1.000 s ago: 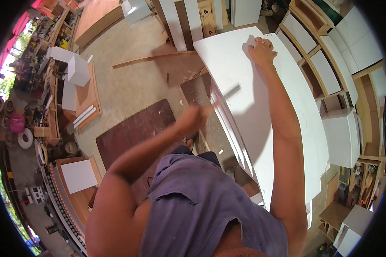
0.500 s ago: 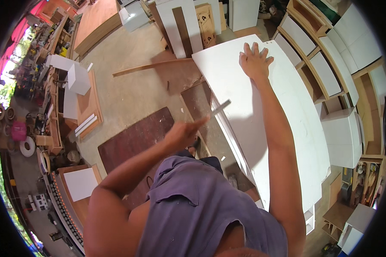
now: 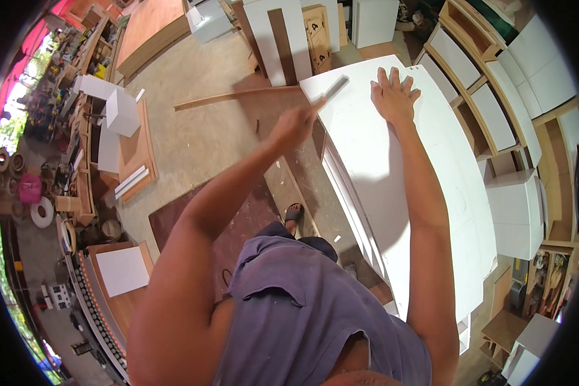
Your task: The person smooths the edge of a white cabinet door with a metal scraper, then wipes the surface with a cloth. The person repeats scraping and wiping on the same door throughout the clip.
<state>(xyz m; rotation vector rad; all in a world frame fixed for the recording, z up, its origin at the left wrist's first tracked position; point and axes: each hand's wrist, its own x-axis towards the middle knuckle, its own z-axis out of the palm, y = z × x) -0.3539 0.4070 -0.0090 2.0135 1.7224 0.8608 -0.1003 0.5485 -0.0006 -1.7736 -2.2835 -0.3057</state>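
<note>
My left hand [image 3: 294, 126] is closed on a narrow tool with a flat grey bar [image 3: 334, 87], which angles up and to the right over the far left corner of a large white panel [image 3: 363, 154]. The bar looks like a file, though its exact kind is unclear. My right hand [image 3: 395, 96] lies open near the panel's far end, fingers spread on the white surface. Below the panel's left edge, white strips or edges [image 3: 347, 212] run lengthwise.
Boards [image 3: 260, 48] lean beyond the panel. A wooden strip [image 3: 225, 96] lies on the floor beside a dark red sheet [image 3: 186, 206]. Cabinet frames [image 3: 476, 90] and a white box [image 3: 514, 212] stand at right. A cluttered workbench [image 3: 83, 186] lines the left, and my sandaled foot [image 3: 294, 212] shows below.
My left hand has moved forward with the tool, up toward the panel's far corner. My right hand has spread its fingers and now rests slightly lower on the panel than a second ago.
</note>
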